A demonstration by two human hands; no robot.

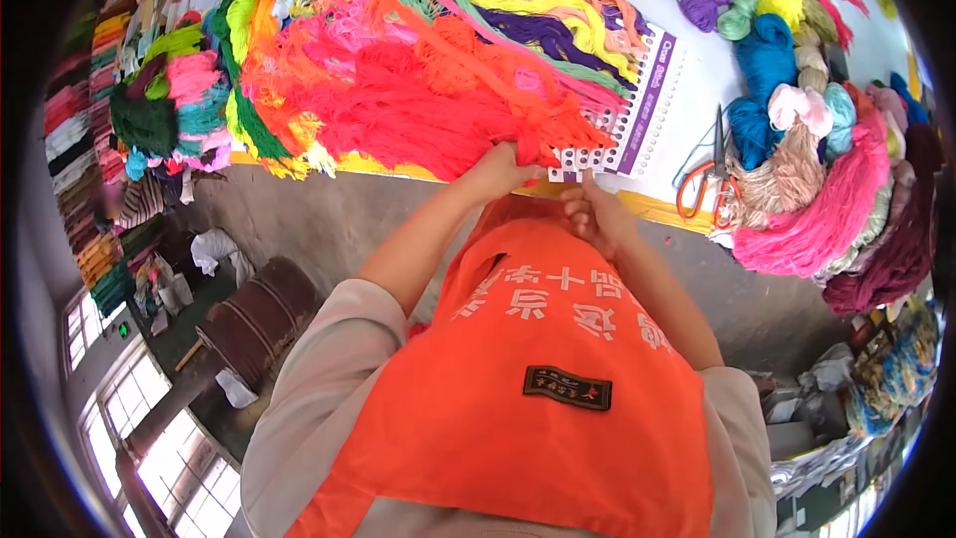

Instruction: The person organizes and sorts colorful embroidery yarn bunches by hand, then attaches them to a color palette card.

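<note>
left hand: i see through the head camera that the left hand [503,174] touches the loose end of a bright red-pink mass of fine thread [408,125] at the table's near side. its fingers are drawn together; i cannot tell whether a strand is pinched between them.
right hand: the right hand [595,216] has its index fingertip at the card's lower edge, the other fingers curled in. how firm this grip is, if it is one, i cannot tell.
punched card: the white card with a purple printed band and rows of holes [652,90] lies slanted beside the thread ends, its lower part close to both hands. i judge this keeps the holes within reach of the fingers.
thread layout: the red lengths fan away to the left, ends toward the card, probably so strands stay separable.
scissors: the orange-handled scissors [719,144] lie right of the card, apart from both hands, likely so they stay handy yet off the thread.
skeins: a twisted blue skein [765,55] and a long hot-pink skein [822,229] sit at the right, seemingly grouped aside.
table: the white-topped table with a yellow edge [642,205] supports all the above.
</note>
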